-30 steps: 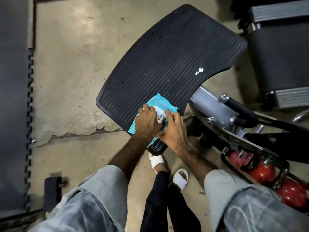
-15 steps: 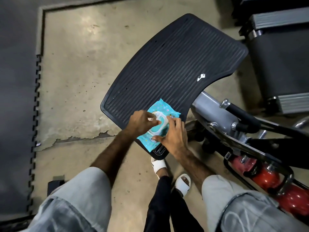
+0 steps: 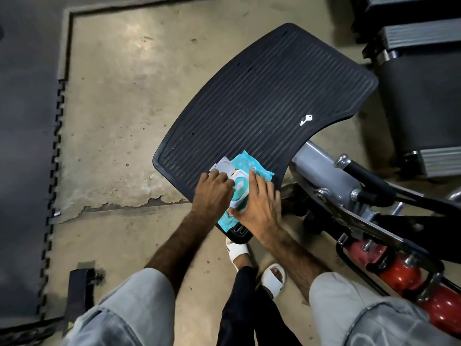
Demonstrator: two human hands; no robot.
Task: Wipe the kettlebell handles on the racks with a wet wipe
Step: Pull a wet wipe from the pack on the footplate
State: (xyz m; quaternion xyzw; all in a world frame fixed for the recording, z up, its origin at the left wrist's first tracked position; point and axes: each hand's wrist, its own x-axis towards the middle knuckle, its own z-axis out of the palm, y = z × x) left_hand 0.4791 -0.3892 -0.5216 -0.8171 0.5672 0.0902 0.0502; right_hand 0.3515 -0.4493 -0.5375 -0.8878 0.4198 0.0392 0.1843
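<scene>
Holding the wet wipe pack [image 3: 245, 182] flat on the black ribbed platform [image 3: 269, 101], near its front edge. Head view only: your right hand [image 3: 259, 208] presses it down, fingers straight. Your left hand [image 3: 214, 193] has the flip lid [image 3: 223, 166] swung open; fingers bent at the lid, actual grip hidden, can't tell. No wipe pulled yet. No kettlebells or racks visible. Risks: pack slides off the edge if right-hand pressure eases; several wipes come out clumped; the small key [image 3: 306, 119] gets knocked off.
</scene>
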